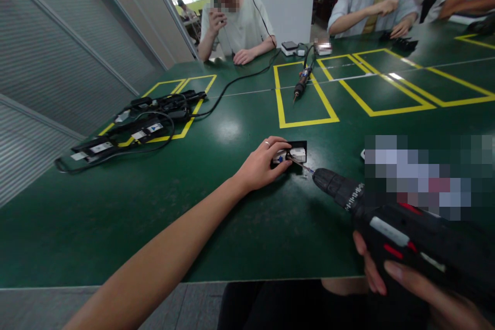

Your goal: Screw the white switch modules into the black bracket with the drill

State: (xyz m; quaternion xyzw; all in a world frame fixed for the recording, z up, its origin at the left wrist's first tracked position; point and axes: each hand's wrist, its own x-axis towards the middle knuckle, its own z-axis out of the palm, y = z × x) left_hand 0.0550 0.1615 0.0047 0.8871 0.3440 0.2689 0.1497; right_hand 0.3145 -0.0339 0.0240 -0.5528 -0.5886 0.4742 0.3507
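My left hand [266, 164] holds a small black and white part [298, 152] down on the green table, its fingers closed around the left end. A blue bit of the part shows between thumb and fingers. At the lower right, my right hand [410, 278] grips the handle of a black cordless drill [390, 221] with red accents. The long thin bit of the drill reaches left and its tip meets the part beside my left thumb; the exact contact point is too small to tell.
Black devices with cables [147, 126] lie at the left. Beyond the part, an electric screwdriver [302, 82] rests within a yellow taped rectangle [309, 124]. A blurred-out object [421, 170] sits behind the drill. People sit across the table [216, 216].
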